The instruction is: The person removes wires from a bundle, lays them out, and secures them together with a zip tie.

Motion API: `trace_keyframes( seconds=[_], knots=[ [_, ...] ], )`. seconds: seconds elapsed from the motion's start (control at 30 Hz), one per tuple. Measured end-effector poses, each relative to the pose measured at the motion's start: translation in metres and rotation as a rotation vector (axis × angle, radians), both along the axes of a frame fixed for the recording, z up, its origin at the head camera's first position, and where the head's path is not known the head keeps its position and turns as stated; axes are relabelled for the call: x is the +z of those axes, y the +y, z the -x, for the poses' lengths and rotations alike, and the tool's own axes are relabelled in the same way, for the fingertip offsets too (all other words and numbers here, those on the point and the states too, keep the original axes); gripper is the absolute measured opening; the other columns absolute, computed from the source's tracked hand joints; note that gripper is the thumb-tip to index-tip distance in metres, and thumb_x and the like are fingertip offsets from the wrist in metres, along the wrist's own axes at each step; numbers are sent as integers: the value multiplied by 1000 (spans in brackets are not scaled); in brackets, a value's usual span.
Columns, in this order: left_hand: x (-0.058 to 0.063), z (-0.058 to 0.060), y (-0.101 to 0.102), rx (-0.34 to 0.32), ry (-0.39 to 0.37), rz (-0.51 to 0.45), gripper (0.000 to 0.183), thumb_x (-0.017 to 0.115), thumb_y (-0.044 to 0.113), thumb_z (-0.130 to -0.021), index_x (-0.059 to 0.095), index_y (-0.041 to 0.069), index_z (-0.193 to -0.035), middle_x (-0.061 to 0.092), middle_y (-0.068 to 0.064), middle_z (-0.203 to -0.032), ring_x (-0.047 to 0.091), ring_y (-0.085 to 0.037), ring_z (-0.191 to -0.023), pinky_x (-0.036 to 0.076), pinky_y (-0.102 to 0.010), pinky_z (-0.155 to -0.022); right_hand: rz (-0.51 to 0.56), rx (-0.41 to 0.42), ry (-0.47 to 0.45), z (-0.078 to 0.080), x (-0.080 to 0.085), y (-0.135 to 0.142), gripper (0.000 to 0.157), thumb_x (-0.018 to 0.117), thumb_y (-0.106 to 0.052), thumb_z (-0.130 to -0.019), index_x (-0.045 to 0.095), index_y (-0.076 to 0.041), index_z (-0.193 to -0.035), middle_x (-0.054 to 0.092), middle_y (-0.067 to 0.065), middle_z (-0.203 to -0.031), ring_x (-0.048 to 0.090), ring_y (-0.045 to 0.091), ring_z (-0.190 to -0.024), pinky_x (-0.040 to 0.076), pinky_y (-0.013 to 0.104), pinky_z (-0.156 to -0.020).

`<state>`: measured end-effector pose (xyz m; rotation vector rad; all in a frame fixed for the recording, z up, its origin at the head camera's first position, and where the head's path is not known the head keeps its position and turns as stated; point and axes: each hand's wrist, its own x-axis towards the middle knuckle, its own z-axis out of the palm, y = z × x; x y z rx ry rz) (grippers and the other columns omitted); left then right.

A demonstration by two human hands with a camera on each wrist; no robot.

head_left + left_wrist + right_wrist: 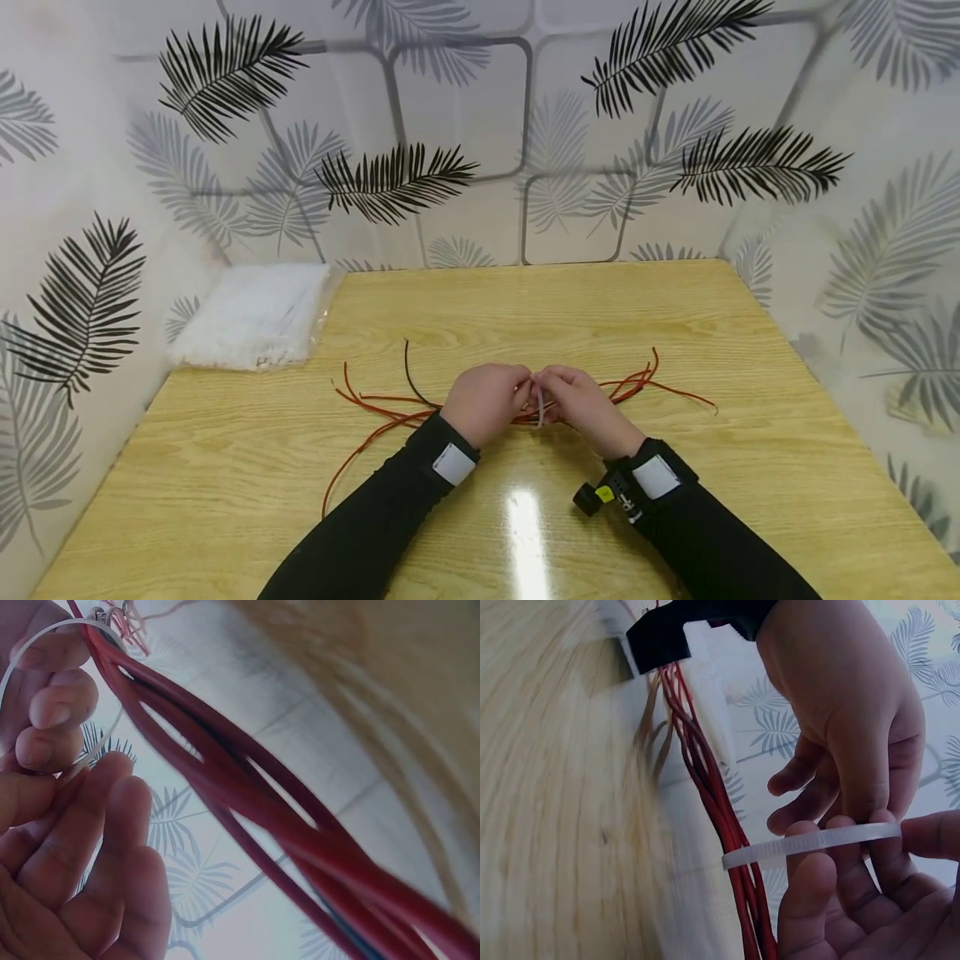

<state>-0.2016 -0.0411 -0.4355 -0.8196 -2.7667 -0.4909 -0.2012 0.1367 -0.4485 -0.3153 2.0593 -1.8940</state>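
A white cable tie (810, 843) loops around a bundle of red and black wires (300, 832) in both wrist views. The loop is wide, with slack between the tie and the wires. My left hand (487, 402) pinches the tie near its joined ends, above the bundle. Fingertips of my right hand (588, 408) pinch it at the same spot, almost touching the left fingers. In the head view the hands hide the middle of the wires, and only a short piece of the tie shows between them. The tie's head is hidden by fingers.
Loose wire ends fan out on the wooden table (637, 533) to both sides of the hands. A clear plastic bag (251, 317) of white strips lies at the table's back left corner. Leaf-patterned covering (480, 125) stands behind the table.
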Motion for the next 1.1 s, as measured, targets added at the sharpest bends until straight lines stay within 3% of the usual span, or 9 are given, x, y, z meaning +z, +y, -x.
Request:
trace_keyframes(
  seconds=[0.27,0.47,0.53,0.67,0.8,0.93,1.1],
  knots=[
    [2,1,-1,17,-86,-4,17,57,21,-102,72,16,-96,58,7,-70,46,-7,-55,35,-21,-52,-42,-8,17,1,-1,-1,30,44,-19,-105,62,3,-94,60,13,-94,57,21,-78,53,35,-68],
    [4,0,-1,22,-95,-14,16,59,22,-101,74,16,-102,69,5,-82,51,-5,-59,41,-21,-56,-183,-39,32,0,-1,-1,29,47,-21,-104,65,1,-97,61,11,-92,56,24,-74,51,33,-64],
    [4,0,-1,22,-96,-19,16,59,20,-101,74,16,-102,69,5,-82,50,-5,-58,41,-22,-56,-264,-53,100,-1,3,-1,25,51,-22,-104,65,-3,-99,62,9,-92,56,23,-76,48,32,-64],
    [2,1,-1,20,-94,-24,16,58,17,-100,74,15,-101,67,5,-81,49,-6,-57,40,-22,-55,-461,-75,350,-3,13,3,11,61,-24,-100,65,-14,-103,63,2,-96,56,21,-82,46,33,-65],
    [2,1,-1,15,-88,-34,16,59,18,-100,74,15,-100,68,5,-82,50,-5,-58,41,-22,-56,-625,-51,588,-2,20,6,9,67,-22,-96,67,-18,-104,64,-2,-101,60,20,-91,50,36,-71],
    [2,1,-1,18,-79,-33,16,59,19,-99,75,15,-102,69,4,-83,51,-5,-58,43,-21,-55,-711,-19,719,0,21,6,8,68,-19,-95,69,-17,-103,65,-3,-102,62,18,-94,52,36,-77],
    [4,-2,1,53,-126,-93,21,57,18,-99,71,15,-114,71,3,-93,55,-6,-63,44,-22,-55,-728,-17,778,1,21,5,6,69,-17,-94,70,-17,-100,66,-3,-101,63,17,-93,53,35,-78]
  ],
)
